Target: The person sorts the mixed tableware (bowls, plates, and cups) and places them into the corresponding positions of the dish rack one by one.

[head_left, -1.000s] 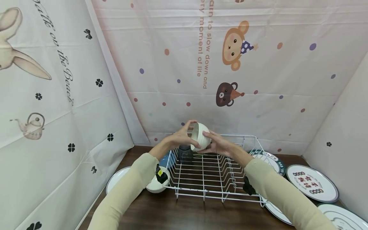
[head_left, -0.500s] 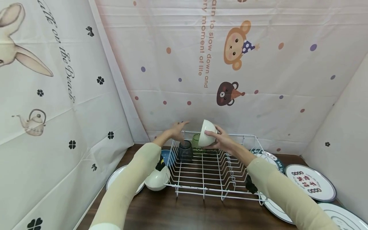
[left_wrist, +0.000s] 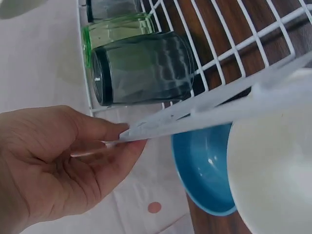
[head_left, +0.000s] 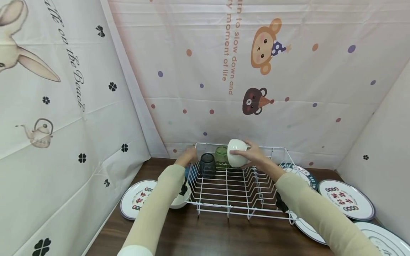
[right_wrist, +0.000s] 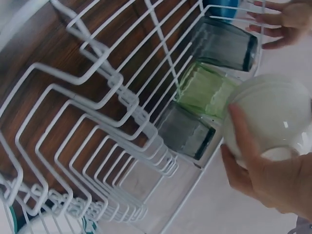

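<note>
My right hand (head_left: 255, 155) holds a white bowl (head_left: 236, 156), tipped on its side, above the back of a white wire dish rack (head_left: 226, 206). Thumb and fingers lie along the bowl's outside in the right wrist view. At the rack's back left corner is my left hand (left_wrist: 73, 151), pinching the top wire between thumb and fingers. Inside the rack along its back stand a dark grey glass (head_left: 208, 166), a green glass (head_left: 221, 158) and a second grey glass (right_wrist: 185, 131); the head view mostly hides this last one behind the bowl.
Left of the rack are a blue bowl (left_wrist: 207, 165), another white bowl (left_wrist: 278, 170) and a printed plate (head_left: 136, 199). Several plates lie on the right, among them a red-lettered plate (head_left: 346, 199). A patterned cloth wall (head_left: 192, 64) rises close behind the rack.
My left hand has let go of the white bowl and moved left and down to the rack's corner. My right hand has carried the bowl rightward, uncovering the green glass.
</note>
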The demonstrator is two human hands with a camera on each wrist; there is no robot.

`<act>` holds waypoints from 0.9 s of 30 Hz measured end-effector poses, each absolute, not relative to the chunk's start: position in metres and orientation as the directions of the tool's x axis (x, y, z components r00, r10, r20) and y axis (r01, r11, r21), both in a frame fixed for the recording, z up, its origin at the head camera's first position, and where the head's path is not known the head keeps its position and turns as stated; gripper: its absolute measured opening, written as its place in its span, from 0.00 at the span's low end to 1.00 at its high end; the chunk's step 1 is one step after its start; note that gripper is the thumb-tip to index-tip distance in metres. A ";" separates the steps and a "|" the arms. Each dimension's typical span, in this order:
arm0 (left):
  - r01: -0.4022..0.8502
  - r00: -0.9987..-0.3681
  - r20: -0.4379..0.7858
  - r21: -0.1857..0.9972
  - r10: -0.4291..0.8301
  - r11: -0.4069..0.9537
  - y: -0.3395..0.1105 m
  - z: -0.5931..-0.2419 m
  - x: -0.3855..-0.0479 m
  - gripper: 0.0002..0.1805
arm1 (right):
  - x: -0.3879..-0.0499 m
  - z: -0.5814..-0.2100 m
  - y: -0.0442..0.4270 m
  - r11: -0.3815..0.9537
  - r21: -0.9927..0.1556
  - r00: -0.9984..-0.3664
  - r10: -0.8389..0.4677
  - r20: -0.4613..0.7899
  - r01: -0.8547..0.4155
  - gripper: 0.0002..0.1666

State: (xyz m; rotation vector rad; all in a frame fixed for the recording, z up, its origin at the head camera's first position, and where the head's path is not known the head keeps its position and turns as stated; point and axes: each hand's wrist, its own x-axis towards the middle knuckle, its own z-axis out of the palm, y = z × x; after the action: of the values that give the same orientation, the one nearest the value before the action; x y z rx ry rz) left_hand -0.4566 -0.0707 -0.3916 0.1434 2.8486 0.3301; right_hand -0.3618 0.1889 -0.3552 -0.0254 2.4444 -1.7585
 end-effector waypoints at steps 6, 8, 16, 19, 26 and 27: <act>-0.023 -0.957 -0.273 0.411 0.099 0.911 -0.075 -0.378 -0.439 0.16 | -0.365 -0.366 0.191 0.692 -0.703 -0.983 -0.171 0.060 -0.164 0.58; -0.035 -0.958 -0.273 0.429 0.093 0.903 -0.082 -0.374 -0.435 0.14 | -0.371 -0.371 0.186 0.761 -0.589 -0.961 -0.251 0.119 -0.272 0.58; -0.014 -0.947 -0.308 0.324 0.091 0.946 -0.099 -0.367 -0.443 0.07 | -0.379 -0.380 0.160 0.890 -0.116 -0.898 -0.438 0.045 -0.440 0.57; -0.011 -0.944 -0.319 0.296 0.088 0.955 -0.094 -0.367 -0.445 0.07 | -0.379 -0.384 0.159 0.901 0.012 -0.900 -0.432 -0.055 -0.433 0.58; -0.047 -0.952 -0.301 0.296 0.046 0.954 -0.074 -0.366 -0.445 0.10 | -0.386 -0.392 0.165 0.895 0.009 -0.886 -0.441 -0.145 -0.447 0.56; -0.059 -0.953 -0.301 0.307 0.038 0.950 -0.072 -0.366 -0.445 0.10 | -0.387 -0.393 0.167 0.894 0.008 -0.884 -0.441 -0.153 -0.447 0.56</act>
State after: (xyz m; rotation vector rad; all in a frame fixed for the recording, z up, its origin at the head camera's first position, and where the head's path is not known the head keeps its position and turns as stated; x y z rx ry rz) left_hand -0.4455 -0.0716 -0.3663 -0.0157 2.7970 0.4541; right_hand -0.3872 0.1671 -0.3931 -0.6872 2.9137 0.0650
